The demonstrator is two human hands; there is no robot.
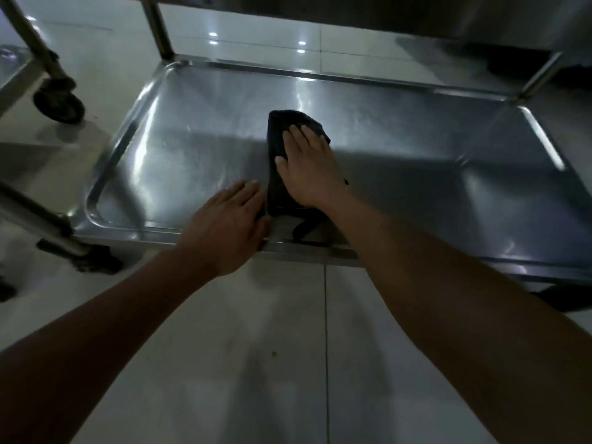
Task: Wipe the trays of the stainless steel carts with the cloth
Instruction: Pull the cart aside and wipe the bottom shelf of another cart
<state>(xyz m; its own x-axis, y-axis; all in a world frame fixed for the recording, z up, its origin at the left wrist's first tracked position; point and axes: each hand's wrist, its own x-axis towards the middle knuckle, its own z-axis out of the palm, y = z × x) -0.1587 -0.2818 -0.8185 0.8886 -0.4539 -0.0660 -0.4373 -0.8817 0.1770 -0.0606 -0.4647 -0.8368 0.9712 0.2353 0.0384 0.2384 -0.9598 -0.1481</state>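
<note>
The bottom tray (416, 174) of a stainless steel cart lies low in front of me, shiny and rimmed. A dark folded cloth (278, 139) rests on it near the front middle, one corner trailing over the front rim. My right hand (309, 165) presses flat on the cloth with straight fingers. My left hand (229, 221) lies flat on the tray's front edge, its fingertips touching the left side of the cloth.
A second cart stands at the left, with a caster wheel (59, 105) and a steel leg (32, 216) close to the tray's corner. Upright posts (158, 27) rise from the tray's back corners. The underside of an upper shelf (352, 11) hangs overhead. Pale tiled floor (288, 363) lies below.
</note>
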